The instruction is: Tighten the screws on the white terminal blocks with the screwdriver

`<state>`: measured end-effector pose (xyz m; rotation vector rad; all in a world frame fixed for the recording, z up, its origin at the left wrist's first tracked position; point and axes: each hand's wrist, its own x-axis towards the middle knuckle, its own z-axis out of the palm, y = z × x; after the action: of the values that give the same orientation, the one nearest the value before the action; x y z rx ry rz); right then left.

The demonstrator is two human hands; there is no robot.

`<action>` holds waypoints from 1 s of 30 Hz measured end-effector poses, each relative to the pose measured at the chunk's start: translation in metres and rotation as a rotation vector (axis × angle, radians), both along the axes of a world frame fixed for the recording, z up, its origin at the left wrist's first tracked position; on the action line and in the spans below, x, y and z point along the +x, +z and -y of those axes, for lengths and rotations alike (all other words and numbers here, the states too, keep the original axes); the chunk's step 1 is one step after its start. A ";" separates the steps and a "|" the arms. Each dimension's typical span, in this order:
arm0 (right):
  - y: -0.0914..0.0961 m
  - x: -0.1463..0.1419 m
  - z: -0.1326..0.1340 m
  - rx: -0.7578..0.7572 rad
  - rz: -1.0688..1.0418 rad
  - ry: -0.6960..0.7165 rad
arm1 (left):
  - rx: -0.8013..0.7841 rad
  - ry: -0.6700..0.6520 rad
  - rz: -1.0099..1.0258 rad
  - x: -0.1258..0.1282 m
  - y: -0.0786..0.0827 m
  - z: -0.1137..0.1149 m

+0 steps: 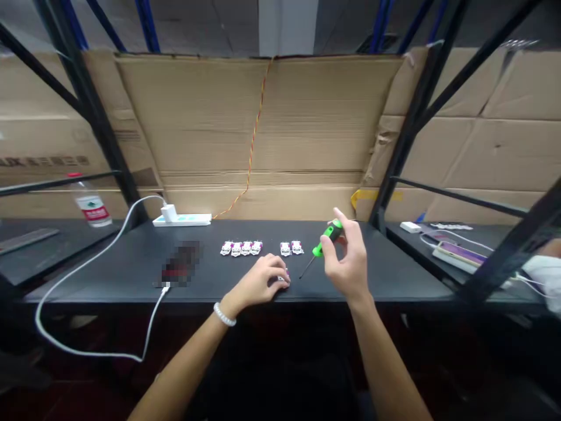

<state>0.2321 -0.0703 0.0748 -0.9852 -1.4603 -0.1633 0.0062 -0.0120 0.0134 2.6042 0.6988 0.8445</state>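
My left hand (262, 282) rests on the black table (131, 269), its fingers curled over a small white and pink part (284, 276) that peeks out at the fingertips. My right hand (347, 258) holds a green-handled screwdriver (326, 238) tilted, the tip pointing down-left towards the table just right of that part. Behind the hands lie two rows of small white and pink parts: several (241, 248) on the left, two (291, 248) on the right.
A blurred dark object (179, 264) with a white cable (87, 257) lies left of the hands. A white power strip (182, 219) sits at the back, before a cardboard wall (280, 128). A bottle (91, 204) stands far left. Black rack posts (403, 146) flank the table; devices (456, 254) lie on the right.
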 end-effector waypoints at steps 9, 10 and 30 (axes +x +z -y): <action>0.001 0.000 0.002 0.012 0.001 -0.002 | 0.125 0.091 -0.097 0.001 0.002 0.002; 0.001 0.001 0.002 0.009 -0.002 0.001 | 0.141 0.101 -0.113 0.001 0.002 0.002; 0.004 0.006 0.002 0.037 -0.005 0.013 | 0.099 0.111 -0.011 0.011 -0.001 0.010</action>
<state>0.2380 -0.0726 0.0789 -0.9457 -1.4536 -0.1778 0.0172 -0.0218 0.0120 2.6794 0.8312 0.9204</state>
